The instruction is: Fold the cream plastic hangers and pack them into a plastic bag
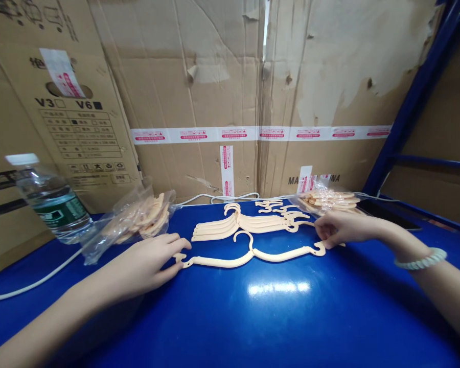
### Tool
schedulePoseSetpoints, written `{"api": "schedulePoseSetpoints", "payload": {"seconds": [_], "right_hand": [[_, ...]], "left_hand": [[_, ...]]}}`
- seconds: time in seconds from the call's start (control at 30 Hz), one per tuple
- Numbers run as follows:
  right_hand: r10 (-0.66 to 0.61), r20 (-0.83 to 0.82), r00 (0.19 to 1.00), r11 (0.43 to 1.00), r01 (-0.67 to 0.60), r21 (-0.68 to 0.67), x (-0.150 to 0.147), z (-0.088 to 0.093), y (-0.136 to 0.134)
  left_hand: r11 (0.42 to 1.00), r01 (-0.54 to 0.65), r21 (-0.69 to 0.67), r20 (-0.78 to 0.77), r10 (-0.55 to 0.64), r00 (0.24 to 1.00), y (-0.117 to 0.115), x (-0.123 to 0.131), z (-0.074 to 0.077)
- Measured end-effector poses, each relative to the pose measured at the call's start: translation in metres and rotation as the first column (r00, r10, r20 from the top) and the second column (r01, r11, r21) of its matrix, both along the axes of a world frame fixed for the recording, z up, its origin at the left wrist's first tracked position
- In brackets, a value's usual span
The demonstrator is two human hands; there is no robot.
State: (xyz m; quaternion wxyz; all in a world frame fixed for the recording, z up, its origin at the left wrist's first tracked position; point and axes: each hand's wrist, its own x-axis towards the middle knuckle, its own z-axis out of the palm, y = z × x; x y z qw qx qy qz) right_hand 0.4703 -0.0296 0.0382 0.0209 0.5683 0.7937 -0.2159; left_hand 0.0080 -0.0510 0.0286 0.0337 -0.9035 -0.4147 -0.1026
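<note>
A cream plastic clothes hanger [222, 262] lies unfolded on the blue table, its hook pointing away from me. My left hand [149, 260] pinches the hanger's left end between thumb and fingers. At the opposite end, my right hand [339, 230] has its fingers closed by the notched tip, gripping it as far as I can see. Just behind lies a stack of matching hangers [218, 228] with their hooks together. Several loose hook pieces [270, 205] lie behind the stack's right half.
Bags of hanger parts lie at left [138, 220] and right [329, 199]. A water bottle [57, 199] stands far left by a white cable [34, 294]. A dark flat object [387, 214] lies behind my right wrist. Cardboard [199, 92] walls the back; a blue metal frame [410, 97] rises at right.
</note>
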Motion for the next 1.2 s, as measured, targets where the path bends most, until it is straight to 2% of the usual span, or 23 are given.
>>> {"api": "schedulePoseSetpoints", "payload": {"seconds": [0.1,0.2,0.53,0.7,0.83,0.93,1.03,1.1,1.2], "right_hand": [[-0.027,-0.019,0.999,0.999,0.026,-0.036,0.002,-0.002,0.003],[-0.038,-0.025,0.999,0.999,0.037,-0.035,0.003,-0.003,0.004],[-0.062,-0.034,0.998,0.996,0.064,0.061,0.003,-0.008,0.007],[-0.067,0.003,0.998,0.992,0.066,0.108,0.003,-0.007,0.005],[-0.058,0.008,0.998,0.979,0.055,0.196,0.003,0.0,0.001],[0.013,-0.15,0.989,0.936,0.041,0.351,-0.004,0.004,0.0],[0.07,-0.267,0.961,0.869,0.073,0.49,-0.017,0.001,0.005],[0.073,-0.169,0.983,0.821,0.037,0.57,-0.028,-0.003,0.011],[-0.016,0.073,0.997,0.77,-0.034,0.637,-0.046,-0.005,0.025]], "left_hand": [[0.995,0.0,-0.097,-0.063,-0.006,0.998,0.0,-0.001,0.003],[0.994,-0.002,-0.108,-0.068,-0.006,0.998,0.001,-0.001,0.004],[0.999,-0.053,0.014,-0.076,0.054,0.996,-0.002,0.004,0.001],[0.987,0.076,0.142,0.039,-0.082,0.996,-0.025,0.03,-0.005],[0.96,0.241,0.143,0.118,-0.258,0.959,-0.049,0.055,-0.014],[0.946,0.311,0.094,0.146,-0.322,0.936,-0.058,0.063,-0.018],[0.949,0.311,0.047,0.188,-0.314,0.93,-0.056,0.063,-0.021],[0.952,0.303,0.035,0.231,-0.303,0.925,-0.053,0.061,-0.025],[0.946,0.321,0.038,0.292,-0.317,0.902,-0.05,0.06,-0.03]]}}
